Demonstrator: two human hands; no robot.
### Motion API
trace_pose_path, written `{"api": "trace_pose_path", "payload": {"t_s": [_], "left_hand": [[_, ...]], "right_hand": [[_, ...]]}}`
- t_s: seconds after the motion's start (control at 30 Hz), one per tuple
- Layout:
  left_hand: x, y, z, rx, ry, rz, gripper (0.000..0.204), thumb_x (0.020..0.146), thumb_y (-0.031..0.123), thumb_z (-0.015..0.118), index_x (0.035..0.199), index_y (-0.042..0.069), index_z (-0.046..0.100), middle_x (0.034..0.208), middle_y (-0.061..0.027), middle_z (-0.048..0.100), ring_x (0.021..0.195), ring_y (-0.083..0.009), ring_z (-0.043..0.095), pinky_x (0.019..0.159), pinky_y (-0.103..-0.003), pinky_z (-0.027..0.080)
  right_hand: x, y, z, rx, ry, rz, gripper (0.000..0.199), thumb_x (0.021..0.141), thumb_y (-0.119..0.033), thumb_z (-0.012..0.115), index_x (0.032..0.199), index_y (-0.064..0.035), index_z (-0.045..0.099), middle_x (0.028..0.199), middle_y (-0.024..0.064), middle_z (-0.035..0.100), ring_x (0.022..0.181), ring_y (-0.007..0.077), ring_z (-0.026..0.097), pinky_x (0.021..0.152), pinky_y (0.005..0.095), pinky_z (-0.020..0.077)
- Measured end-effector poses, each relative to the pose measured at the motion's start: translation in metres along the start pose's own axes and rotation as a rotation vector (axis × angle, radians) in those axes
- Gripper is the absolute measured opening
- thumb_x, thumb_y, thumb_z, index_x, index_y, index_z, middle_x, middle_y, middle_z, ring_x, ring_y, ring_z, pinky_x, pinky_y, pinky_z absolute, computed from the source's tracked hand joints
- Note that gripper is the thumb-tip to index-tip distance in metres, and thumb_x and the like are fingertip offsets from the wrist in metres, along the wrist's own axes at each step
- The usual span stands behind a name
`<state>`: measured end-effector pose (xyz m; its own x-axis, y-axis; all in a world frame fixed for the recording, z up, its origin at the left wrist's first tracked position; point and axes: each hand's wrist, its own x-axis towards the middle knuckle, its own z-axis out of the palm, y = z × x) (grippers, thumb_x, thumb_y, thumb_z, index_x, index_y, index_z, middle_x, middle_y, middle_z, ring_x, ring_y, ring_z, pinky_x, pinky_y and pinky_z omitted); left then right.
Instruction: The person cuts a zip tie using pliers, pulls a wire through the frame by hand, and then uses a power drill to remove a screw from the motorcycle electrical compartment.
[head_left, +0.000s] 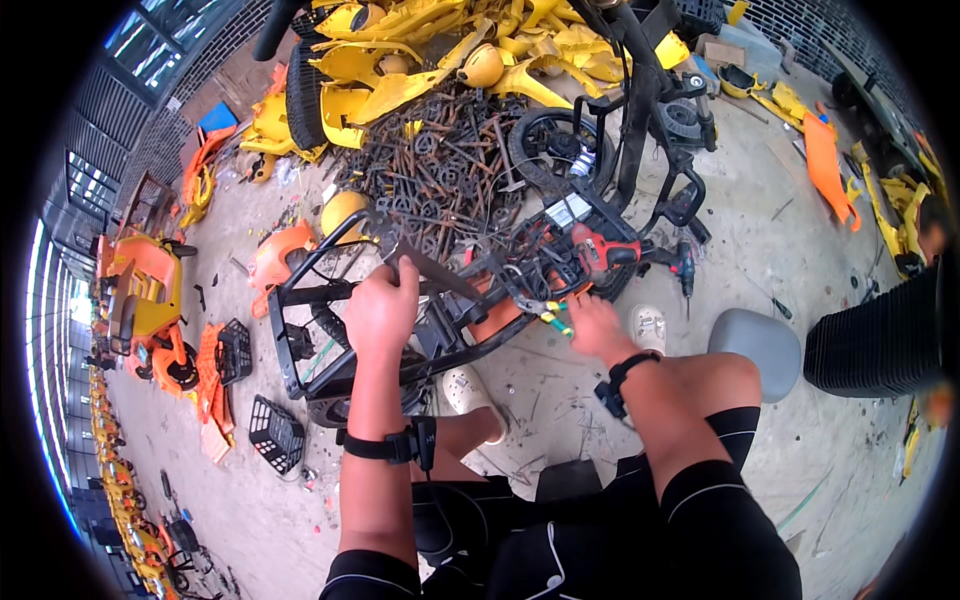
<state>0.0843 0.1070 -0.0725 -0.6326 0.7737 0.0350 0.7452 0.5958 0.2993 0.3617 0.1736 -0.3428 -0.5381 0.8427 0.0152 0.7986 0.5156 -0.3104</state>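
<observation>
A stripped scooter frame [465, 352] of black tubes lies before me, with wires and dark parts inside it. My left hand [380, 308] is closed at its left side, around the near end of a dark, flat bar-like part [435, 268]; the palm hides the grip. To the right, my right hand [597, 326] is closed at the handles of pliers [556, 318] with yellow-and-green grips. Their jaws reach left into wiring over an orange panel [497, 318]. A red-and-black power drill [606, 250] rests on the frame just beyond my right hand.
Rusty metal parts [450, 170] are heaped beyond the frame, with yellow body panels [400, 90] behind. Black baskets [276, 434] and an orange-yellow scooter [150, 290] stand left. At right are a grey stool [757, 350], stacked black crates [875, 335] and another drill [685, 268].
</observation>
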Motion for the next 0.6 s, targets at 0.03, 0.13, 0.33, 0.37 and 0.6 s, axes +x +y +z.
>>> {"api": "trace_pose_path", "payload": {"t_s": [0.03, 0.13, 0.33, 0.37, 0.6], "left_hand": [[0.0, 0.004, 0.0, -0.002, 0.001, 0.012, 0.054, 0.096, 0.053, 0.05, 0.086, 0.005, 0.072, 0.088, -0.0226, 0.073, 0.089, -0.0445, 0.069, 0.082, -0.051, 0.053], [0.001, 0.003, 0.003, 0.0, 0.009, 0.013, 0.053, 0.096, 0.053, 0.05, 0.086, 0.005, 0.072, 0.087, -0.0221, 0.073, 0.089, -0.044, 0.069, 0.081, -0.051, 0.053], [0.0, 0.005, -0.001, -0.001, 0.015, -0.022, 0.054, 0.096, 0.054, 0.051, 0.086, 0.005, 0.072, 0.086, -0.0218, 0.072, 0.089, -0.0437, 0.068, 0.081, -0.049, 0.052], [0.001, 0.005, 0.0, 0.011, 0.022, -0.011, 0.053, 0.096, 0.053, 0.051, 0.087, 0.006, 0.073, 0.086, -0.0216, 0.072, 0.088, -0.0434, 0.069, 0.081, -0.049, 0.053], [0.001, -0.001, 0.002, 0.003, 0.032, 0.008, 0.051, 0.096, 0.052, 0.051, 0.089, 0.008, 0.075, 0.087, -0.0211, 0.073, 0.088, -0.0427, 0.07, 0.082, -0.049, 0.054]], "right_hand": [[0.008, 0.017, 0.001, -0.04, 0.006, -0.06, 0.053, 0.065, -0.016, 0.076, 0.113, -0.0057, 0.055, 0.108, 0.0161, 0.06, 0.101, 0.0369, 0.062, 0.086, 0.0461, 0.0494], [0.008, 0.019, 0.01, -0.038, 0.016, -0.065, 0.057, 0.064, -0.016, 0.078, 0.115, -0.0056, 0.055, 0.107, 0.0157, 0.06, 0.097, 0.036, 0.063, 0.084, 0.0458, 0.0498], [-0.033, -0.093, 0.058, 0.137, 0.01, 0.536, 0.064, 0.07, -0.022, 0.079, 0.122, -0.0038, 0.047, 0.111, 0.0179, 0.057, 0.106, 0.0376, 0.06, 0.087, 0.0474, 0.0517], [-0.033, -0.109, 0.059, 0.138, 0.043, 0.607, 0.065, 0.07, -0.023, 0.079, 0.122, -0.004, 0.046, 0.111, 0.0178, 0.057, 0.106, 0.0373, 0.06, 0.088, 0.0475, 0.0514], [-0.017, -0.022, 0.029, 0.008, -0.003, 0.154, 0.068, 0.067, -0.021, 0.081, 0.125, -0.0046, 0.05, 0.115, 0.0167, 0.058, 0.109, 0.0347, 0.06, 0.093, 0.0448, 0.0496]]}}
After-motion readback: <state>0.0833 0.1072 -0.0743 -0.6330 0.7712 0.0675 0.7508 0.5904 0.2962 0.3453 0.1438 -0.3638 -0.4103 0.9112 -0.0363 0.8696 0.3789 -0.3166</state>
